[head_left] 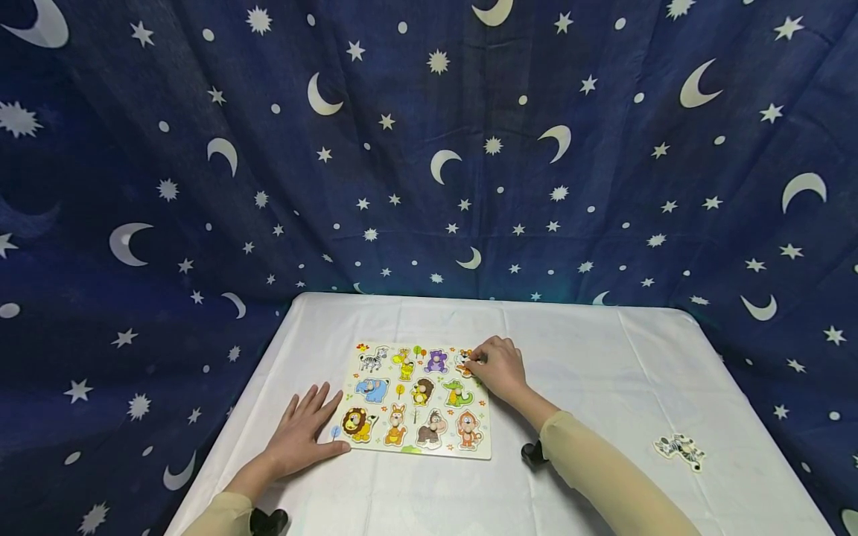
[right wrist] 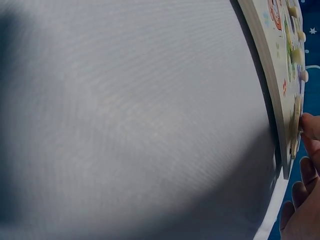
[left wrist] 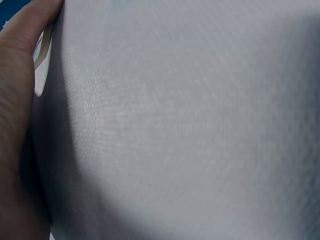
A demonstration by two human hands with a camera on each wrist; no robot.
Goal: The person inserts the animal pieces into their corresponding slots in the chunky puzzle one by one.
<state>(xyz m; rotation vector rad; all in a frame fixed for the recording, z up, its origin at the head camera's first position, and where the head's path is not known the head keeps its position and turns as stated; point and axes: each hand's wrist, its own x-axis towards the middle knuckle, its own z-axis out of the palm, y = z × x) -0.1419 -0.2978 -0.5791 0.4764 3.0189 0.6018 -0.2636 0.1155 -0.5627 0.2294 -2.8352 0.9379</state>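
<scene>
A wooden peg puzzle board (head_left: 410,450) with animal pieces lies on the white table in the head view. At its top right corner my right hand (head_left: 501,366) pinches an orange-and-white animal puzzle piece (head_left: 462,362), partly hidden by the fingers. The right wrist view shows that piece (right wrist: 296,127) at the board's surface, with the fingertips (right wrist: 309,126) on it. My left hand (head_left: 307,428) lies with fingers spread at the board's left edge, the thumb by the lower left corner. Only part of that hand (left wrist: 15,100) appears in the left wrist view.
A zebra puzzle piece (head_left: 680,450) lies apart on the right side of the table. Lion (head_left: 358,424), elephant (head_left: 372,390) and other animal pieces sit in the board. Behind the table (head_left: 590,350) hangs a dark blue curtain (head_left: 402,186) with moons and stars.
</scene>
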